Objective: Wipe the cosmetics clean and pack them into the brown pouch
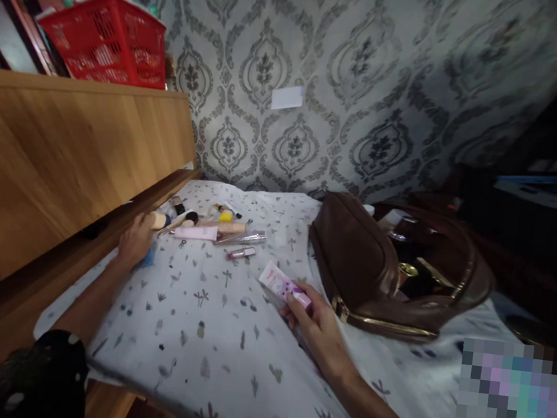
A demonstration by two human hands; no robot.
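Observation:
In my right hand (313, 320) is a white and purple squeeze tube (284, 285), gripped between thumb and fingers above the cloth. At the left edge of the cloth, my left hand (137, 238) is closed around a small beige item with a dark end (160, 220), whose kind I cannot make out. Something blue (149, 257) shows just below that hand. Beside it lie a pale pink tube (196, 232), a beige tube (231, 228), a clear and silver slim packet (250, 238) and a lip gloss tube (241, 254). A yellow sponge-like piece (226, 217) sits behind them.
An unzipped brown leather bag (354, 251) with cosmetics inside stands on the right of the patterned white cloth (220, 363). A wooden cabinet (73, 159) bounds the left, with a red basket (121, 40) on top. The patterned wall (332, 94) closes off the back.

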